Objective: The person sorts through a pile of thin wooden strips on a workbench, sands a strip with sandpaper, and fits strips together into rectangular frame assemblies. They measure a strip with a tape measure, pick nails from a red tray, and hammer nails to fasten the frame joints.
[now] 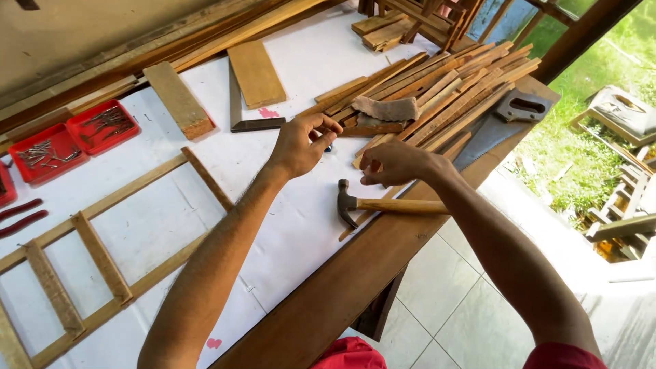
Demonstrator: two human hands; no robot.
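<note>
My left hand (302,141) hovers over the white-covered workbench (287,225), fingers curled; something small and dark shows at its fingertips, too small to identify. My right hand (391,162) sits close beside it, fingertips pinched together near a thin wooden slat at the edge of the slat pile (437,92). A claw hammer (383,204) with a wooden handle lies on the bench just below my right hand, untouched. A ladder-like wooden frame (102,253) lies to the left.
Red trays of nails (65,140) sit at the left. Short boards (256,74), a try square (246,116), a handsaw (506,116) and a folded cloth (386,108) lie around the pile. Red-handled pliers (20,215) rest at the far left edge. Tiled floor lies below right.
</note>
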